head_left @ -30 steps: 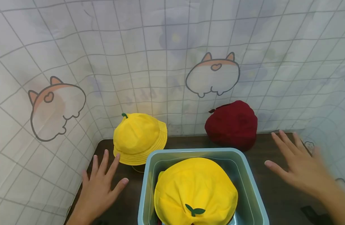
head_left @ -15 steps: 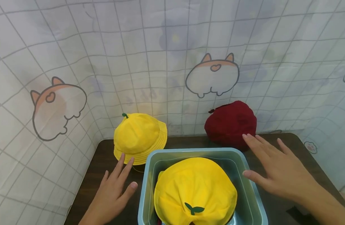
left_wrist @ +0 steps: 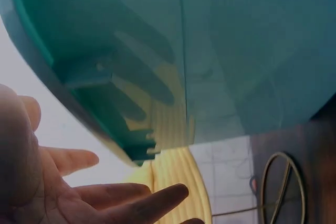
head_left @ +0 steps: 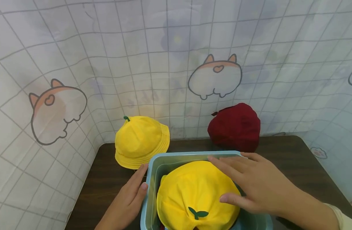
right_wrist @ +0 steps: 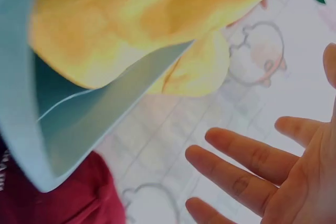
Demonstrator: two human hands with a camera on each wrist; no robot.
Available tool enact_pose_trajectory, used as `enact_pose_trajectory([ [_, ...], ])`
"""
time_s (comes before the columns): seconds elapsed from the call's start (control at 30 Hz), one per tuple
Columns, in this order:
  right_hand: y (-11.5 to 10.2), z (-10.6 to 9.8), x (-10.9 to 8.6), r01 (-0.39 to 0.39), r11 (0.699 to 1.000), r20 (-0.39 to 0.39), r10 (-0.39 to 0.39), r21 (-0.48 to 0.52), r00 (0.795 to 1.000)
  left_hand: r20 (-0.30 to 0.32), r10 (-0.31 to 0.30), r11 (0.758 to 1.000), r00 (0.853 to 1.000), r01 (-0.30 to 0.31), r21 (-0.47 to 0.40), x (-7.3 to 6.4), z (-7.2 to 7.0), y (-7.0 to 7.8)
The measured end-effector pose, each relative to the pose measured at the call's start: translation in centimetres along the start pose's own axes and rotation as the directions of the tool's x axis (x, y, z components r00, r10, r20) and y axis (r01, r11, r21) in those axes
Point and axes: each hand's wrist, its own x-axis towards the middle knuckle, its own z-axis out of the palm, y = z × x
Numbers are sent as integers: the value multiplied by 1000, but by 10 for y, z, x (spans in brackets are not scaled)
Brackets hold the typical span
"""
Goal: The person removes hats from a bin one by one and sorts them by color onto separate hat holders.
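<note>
A yellow hat with a green sprout [head_left: 198, 191] lies in a blue plastic tub [head_left: 190, 155]. My left hand [head_left: 125, 199], fingers extended, is right beside the tub's left wall; in the left wrist view its fingers [left_wrist: 115, 195] stand apart below the tub's outer side [left_wrist: 252, 66]. Over the tub's right part hovers my right hand [head_left: 257, 185], fingers spread and holding nothing, covering some of the hat and the right rim. In the right wrist view that hand [right_wrist: 268, 177] is apart from the yellow cloth [right_wrist: 131, 19].
Behind the tub at left, a yellow bucket hat [head_left: 141, 137] sits tilted on a wire stand [left_wrist: 283, 187]. A dark red cap [head_left: 234, 127] stands at the back right. Checked cloth [head_left: 153, 48] with printed corgis hangs around the dark wooden table [head_left: 290, 156].
Both hands have moved inward: the left up to the tub's left side, the right from the table's right side to over the tub. The hats and tub stay put.
</note>
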Motion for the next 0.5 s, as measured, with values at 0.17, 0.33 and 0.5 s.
enact_pose_trajectory([
  [0.17,-15,-1,10,129,991,-41,-130,-27,991,13,-64,994,998,65,-88,3,8,4],
  [0.33,-29,-4,23,243,970,-71,-244,-28,967,54,-190,964,980,197,-180,6,14,9],
  [0.5,-43,-4,34,349,937,-37,-349,-12,936,44,-221,958,974,225,-177,8,18,10],
])
